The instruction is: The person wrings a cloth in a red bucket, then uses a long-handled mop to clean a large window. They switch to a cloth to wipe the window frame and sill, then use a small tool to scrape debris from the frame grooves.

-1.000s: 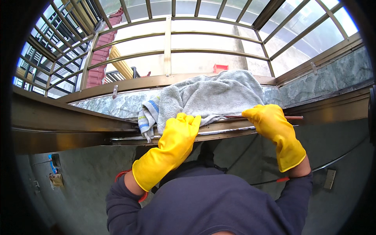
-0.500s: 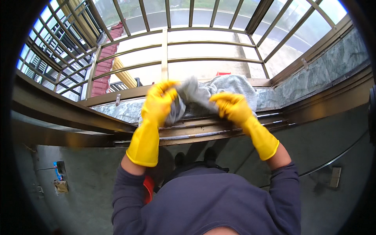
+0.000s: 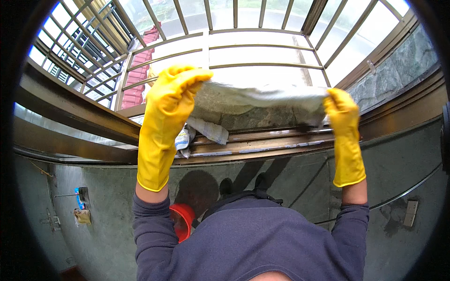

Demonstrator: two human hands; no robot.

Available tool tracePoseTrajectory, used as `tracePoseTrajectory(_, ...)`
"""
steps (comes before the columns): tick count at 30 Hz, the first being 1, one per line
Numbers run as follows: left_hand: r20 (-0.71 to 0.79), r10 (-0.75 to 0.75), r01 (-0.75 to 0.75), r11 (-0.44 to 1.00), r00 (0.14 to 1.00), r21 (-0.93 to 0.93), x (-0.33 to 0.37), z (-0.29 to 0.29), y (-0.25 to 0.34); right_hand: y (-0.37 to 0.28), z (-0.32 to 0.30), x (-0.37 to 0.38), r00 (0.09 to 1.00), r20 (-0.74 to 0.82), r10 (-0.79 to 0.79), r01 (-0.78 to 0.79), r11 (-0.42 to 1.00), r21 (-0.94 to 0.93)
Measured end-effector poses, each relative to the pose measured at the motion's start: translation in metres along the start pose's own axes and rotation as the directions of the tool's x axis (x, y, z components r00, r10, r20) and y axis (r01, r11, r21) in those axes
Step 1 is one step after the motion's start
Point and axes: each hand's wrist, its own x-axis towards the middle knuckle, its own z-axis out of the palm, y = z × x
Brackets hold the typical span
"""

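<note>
Both my hands wear long yellow rubber gloves and are raised above the window sill. My left hand (image 3: 172, 91) pinches one end of a grey cloth (image 3: 281, 96), and my right hand (image 3: 341, 107) grips the other end. Stretched between them, the cloth hangs spread out and blurred over the stone sill (image 3: 262, 118). Beneath my left hand, a crumpled light-grey rag (image 3: 212, 130) lies at the sill's inner edge. Next to that rag is a white and blue crumpled piece (image 3: 183, 139), partly hidden by the glove.
Metal window tracks (image 3: 253, 146) run along the near side of the sill. Beyond stands a barred window guard (image 3: 253, 46). A red bucket (image 3: 185, 219) sits on the floor by my left arm. A small box (image 3: 79, 199) lies farther left, and a socket plate (image 3: 410, 213) shows at the right.
My hands have moved apart and up, and the bunched grey cloth is now stretched between them. The stone sill and a rag on it have come into sight.
</note>
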Motion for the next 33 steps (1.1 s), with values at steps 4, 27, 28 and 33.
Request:
tracePoseTrajectory(4,0.490,-0.105,-0.119,0.906,0.865,0.405,-0.017,0.008,0.017,0.000,-0.045,0.008,0.969,-0.244,-0.023,-0.006,0.993,-0.118)
tracePoseTrajectory(27,0.766,-0.192,0.020,0.973,0.613,0.228,-0.097,0.005,-0.001,-0.074,-0.076,-0.020,0.692,0.713,-0.111,0.089,0.994,0.068)
tracePoseTrajectory(28,0.759,-0.207,0.024,0.969,0.617,0.245,-0.099,0.010,0.001,-0.073,-0.072,-0.019,0.674,0.726,-0.136,0.144,0.988,0.052)
tracePoseTrajectory(33,0.664,-0.245,0.055,0.954,0.707,0.293,-0.116,0.032,0.010,-0.051,-0.034,-0.041,0.605,0.773,-0.191,0.297,0.955,0.003)
